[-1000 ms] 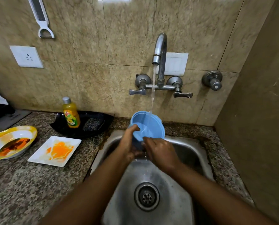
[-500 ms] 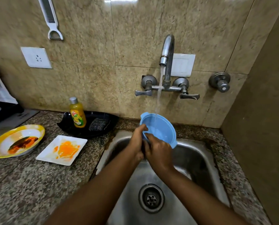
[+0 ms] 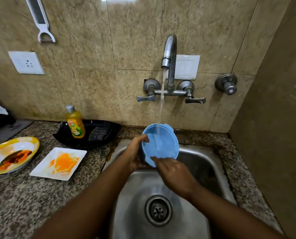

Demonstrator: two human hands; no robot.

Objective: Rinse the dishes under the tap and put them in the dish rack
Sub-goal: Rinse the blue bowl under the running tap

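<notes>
In the head view, the blue bowl (image 3: 161, 145) was over the back of the sink (image 3: 212, 163), tilted with its opening toward the camera, and the water from the tap (image 3: 168, 54) fell into it. The left hand (image 3: 135, 154) gripped the bowl's left rim, thumb over the edge and other fingers hidden behind. The right hand (image 3: 174, 173) touched the lower rim with fingers close together. Left of the sink lay a white plate (image 3: 58, 163) and a yellow plate (image 3: 11, 155), both dirty.
</notes>
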